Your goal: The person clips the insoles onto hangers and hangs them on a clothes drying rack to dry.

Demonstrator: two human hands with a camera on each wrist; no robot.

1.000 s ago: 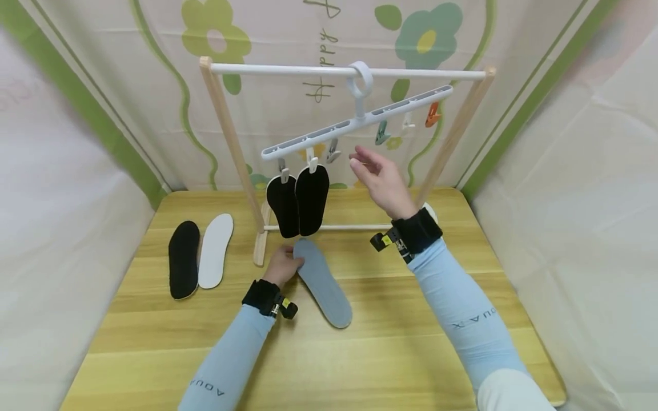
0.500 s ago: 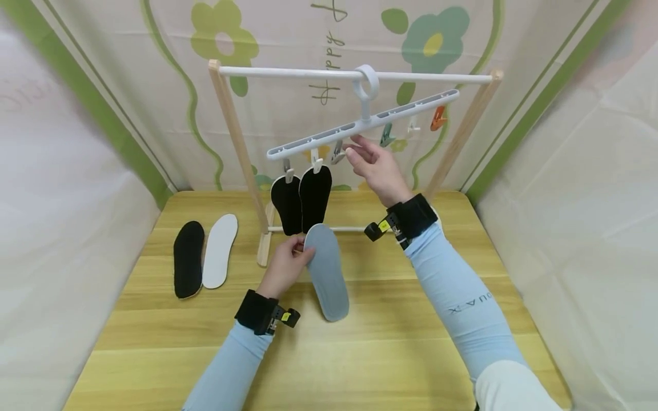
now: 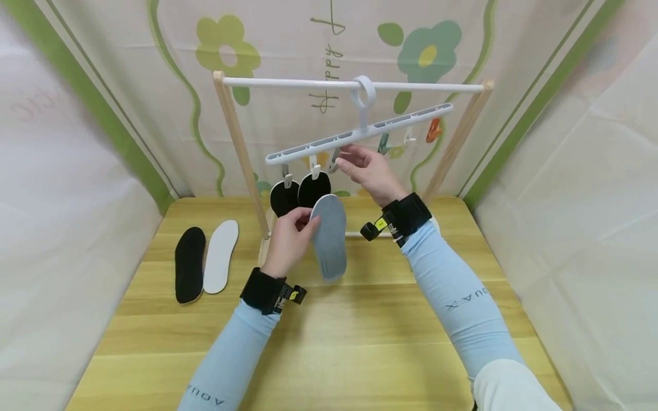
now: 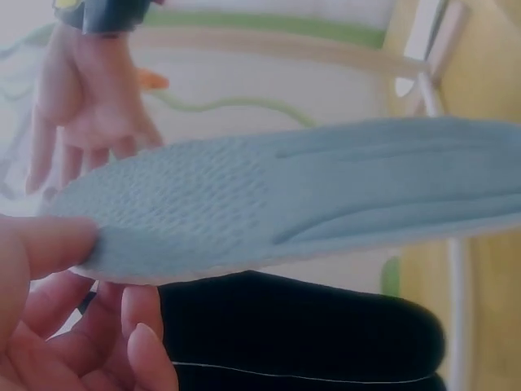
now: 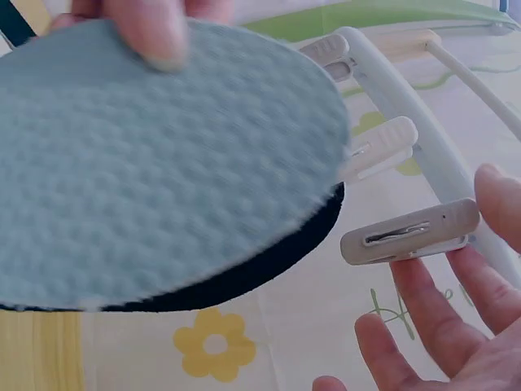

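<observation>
While clipped, two black insoles (image 3: pixel 300 193).

Grey dimpled insole (image 3: pixel 329 234), white hanger (image 3: pixel 360 132)

A light wooden table (image 3: pixel 390 342) carries everything. Directly on it, well to the left of the left hand (image 3: pixel 288 242), a black insole (image 3: pixel 188 265) and a white insole (image 3: pixel 220 257) lie flat, just beside each other. Just beyond that hand stands a wooden rack (image 3: pixel 241 154) with a white rail
</observation>
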